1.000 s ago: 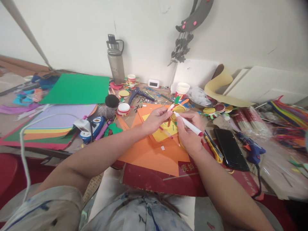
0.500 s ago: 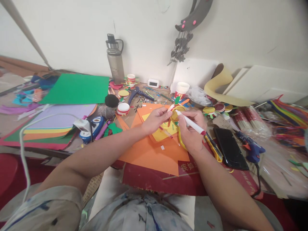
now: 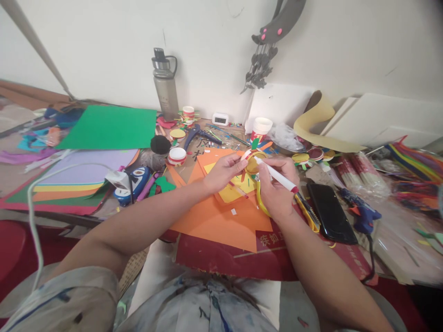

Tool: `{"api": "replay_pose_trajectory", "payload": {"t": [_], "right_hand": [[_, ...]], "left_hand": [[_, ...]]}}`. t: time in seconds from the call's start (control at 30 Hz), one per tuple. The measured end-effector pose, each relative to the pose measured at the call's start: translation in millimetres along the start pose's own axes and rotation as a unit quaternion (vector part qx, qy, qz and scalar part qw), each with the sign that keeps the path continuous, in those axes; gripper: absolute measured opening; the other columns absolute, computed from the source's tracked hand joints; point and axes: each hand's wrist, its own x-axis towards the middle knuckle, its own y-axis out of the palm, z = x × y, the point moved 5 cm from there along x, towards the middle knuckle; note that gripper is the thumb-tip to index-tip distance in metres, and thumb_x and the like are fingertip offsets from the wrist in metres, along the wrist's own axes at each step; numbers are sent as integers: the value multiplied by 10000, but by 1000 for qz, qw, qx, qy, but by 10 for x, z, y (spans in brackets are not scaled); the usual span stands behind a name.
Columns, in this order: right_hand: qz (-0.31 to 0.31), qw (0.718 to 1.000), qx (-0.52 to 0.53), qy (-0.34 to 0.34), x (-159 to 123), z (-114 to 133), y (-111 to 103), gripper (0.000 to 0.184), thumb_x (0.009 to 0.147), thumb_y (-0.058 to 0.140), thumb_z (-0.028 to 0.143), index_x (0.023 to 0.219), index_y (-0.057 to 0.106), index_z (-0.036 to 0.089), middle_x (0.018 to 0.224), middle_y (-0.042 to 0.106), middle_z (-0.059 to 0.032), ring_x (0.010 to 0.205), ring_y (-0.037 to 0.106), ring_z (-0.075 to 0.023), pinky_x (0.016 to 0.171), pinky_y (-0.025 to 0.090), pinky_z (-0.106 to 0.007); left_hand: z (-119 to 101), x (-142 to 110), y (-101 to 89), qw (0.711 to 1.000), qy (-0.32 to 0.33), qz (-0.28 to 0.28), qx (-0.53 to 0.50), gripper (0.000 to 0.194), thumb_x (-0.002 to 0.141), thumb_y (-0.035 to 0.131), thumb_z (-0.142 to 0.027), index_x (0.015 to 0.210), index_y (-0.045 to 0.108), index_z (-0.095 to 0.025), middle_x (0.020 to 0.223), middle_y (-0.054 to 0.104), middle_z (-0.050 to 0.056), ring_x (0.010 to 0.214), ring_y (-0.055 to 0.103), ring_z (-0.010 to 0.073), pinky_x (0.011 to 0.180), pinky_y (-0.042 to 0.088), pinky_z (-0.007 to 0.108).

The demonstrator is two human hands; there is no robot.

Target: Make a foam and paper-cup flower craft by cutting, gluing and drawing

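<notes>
Between the thumb and fingers of my left hand (image 3: 224,172) is a small paper-cup craft with a yellow disc face (image 3: 256,167), a red and white rim, and green and orange paper bits sticking out. My right hand (image 3: 279,193) grips a white marker (image 3: 281,178) with a dark red end. The marker's tip is at the disc; whether it touches cannot be made out. Below both hands lie orange paper sheets (image 3: 221,226) and a smaller yellow sheet (image 3: 226,193). Yellow scissors handles (image 3: 262,203) show partly beside my right hand.
A yellow utility knife (image 3: 308,213), a black phone (image 3: 330,214) and a blue glue gun (image 3: 362,212) lie to the right. Paper cups (image 3: 260,129) and a grey water bottle (image 3: 165,87) stand behind. At left are a green sheet (image 3: 110,127) and a white cable (image 3: 32,216).
My right hand and the marker have shifted very slightly right, with the tip now pointing at the disc's upper part. My left hand keeps its hold on the craft.
</notes>
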Motion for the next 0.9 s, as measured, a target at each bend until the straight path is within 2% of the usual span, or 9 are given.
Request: {"api": "replay_pose_trajectory", "payload": {"t": [0.33, 0.43, 0.57, 0.73, 0.9], "right_hand": [[-1, 1000, 6, 23, -7, -51, -4, 191, 1031, 705, 440, 1016, 671, 252, 917, 736, -21, 848, 738, -202, 779, 611, -375], [-2, 999, 26, 35, -13, -73, -8, 186, 1030, 712, 429, 1034, 685, 245, 937, 736, -34, 868, 741, -208, 792, 614, -386], [-25, 995, 57, 78, -21, -122, -36, 213, 1031, 708, 444, 1069, 686, 236, 970, 729, -54, 893, 748, -220, 800, 621, -402], [-39, 991, 74, 107, 4, -105, -34, 238, 1025, 709, 465, 1035, 673, 230, 920, 717, -35, 854, 740, -203, 790, 624, -384], [-36, 991, 89, 98, 14, -89, -16, 219, 1025, 722, 443, 1026, 678, 229, 912, 722, -29, 807, 740, -192, 748, 621, -361]], "left_hand": [[-16, -15, 23, 999, -11, -6, -33, 495, 795, 932, -585, 819, 700, -149, 746, 642, -11, 686, 597, 85, 680, 520, 217], [-34, -12, 44, 996, -20, 0, -81, 501, 765, 962, -565, 852, 708, -141, 804, 695, -2, 714, 640, 86, 700, 538, 222], [-31, 18, 14, 984, -48, -32, -170, 471, 741, 1001, -466, 875, 685, -144, 868, 750, 16, 809, 733, 132, 782, 591, 271], [-15, 61, -44, 971, -58, -59, -226, 360, 810, 947, -355, 917, 678, -142, 904, 764, 24, 820, 742, 151, 787, 595, 309], [-10, 77, -50, 967, -72, -74, -233, 295, 833, 884, -315, 903, 648, -152, 877, 739, 14, 805, 718, 154, 794, 568, 308]]}}
